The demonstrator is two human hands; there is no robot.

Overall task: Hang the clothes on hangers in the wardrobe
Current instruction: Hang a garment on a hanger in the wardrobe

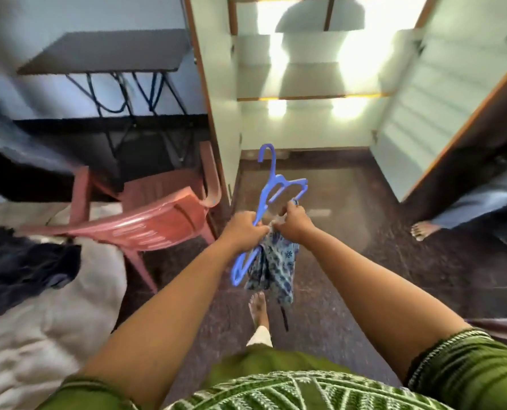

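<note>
A blue plastic hanger (276, 184) is held out in front of me, its hook pointing up toward the open wardrobe (305, 81). My left hand (243, 229) grips the hanger's left arm. My right hand (295, 221) grips the hanger's other side together with a blue and white patterned garment (276, 267), which hangs bunched below both hands. The wardrobe stands straight ahead with pale shelves; no rail shows in this blurred frame. A dark garment (24, 267) lies on the bed at the left.
A red plastic chair (157, 214) stands left of the wardrobe beside a dark folding table (104, 51). The white-covered bed (39, 335) fills the lower left. The wardrobe door (441, 113) swings open at right. Another person's bare foot (424, 229) stands on the dark floor.
</note>
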